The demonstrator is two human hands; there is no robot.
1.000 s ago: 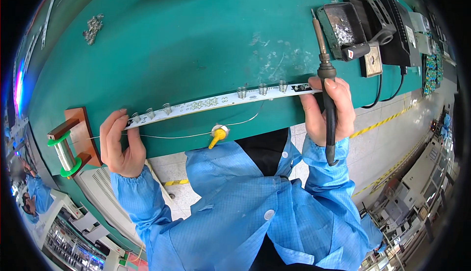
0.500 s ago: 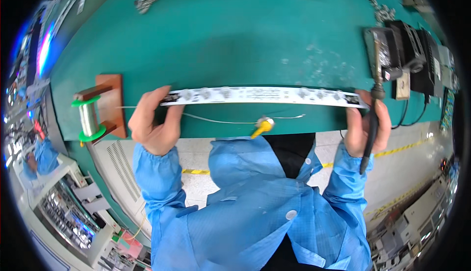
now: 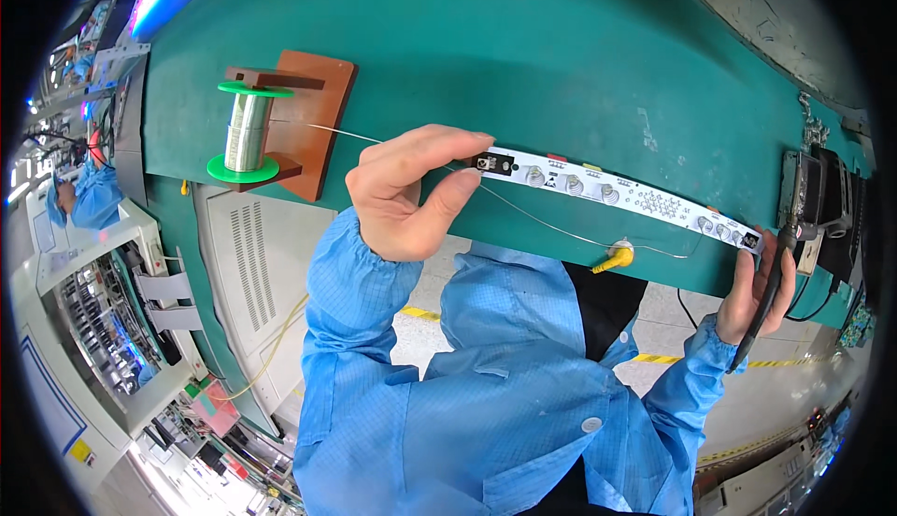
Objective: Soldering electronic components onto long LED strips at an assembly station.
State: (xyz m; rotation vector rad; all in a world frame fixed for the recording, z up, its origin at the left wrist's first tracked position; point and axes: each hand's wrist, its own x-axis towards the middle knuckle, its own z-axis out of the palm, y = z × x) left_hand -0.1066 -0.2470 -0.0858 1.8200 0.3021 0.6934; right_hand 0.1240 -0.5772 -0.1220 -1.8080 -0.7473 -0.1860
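Observation:
A long white circuit board (image 3: 641,200) with several round components and black ends stretches between my hands above the table's near edge, its right end lower in the picture. My left hand (image 3: 406,194) pinches the left end between thumb and fingers. At the other end, my right hand (image 3: 745,299) grips the board and also keeps a soldering iron (image 3: 764,315) with a dark handle in the same grasp. Thin solder wire (image 3: 551,226) runs from the spool, passes behind my left hand, and curves below the board to a small yellow-tailed piece (image 3: 617,256) at the table edge.
A green-flanged solder spool (image 3: 248,131) sits on a brown stand (image 3: 332,124) to the left. Black soldering equipment (image 3: 822,194) with cables stands at the right on the green table (image 3: 523,58). A large pale curved object (image 3: 766,16) occupies the far right. Another person (image 3: 93,194) is at the left.
The view has turned, so the spool and its stand look larger and farther right. The board, level before, now slants down to the right; both hands still hold its ends.

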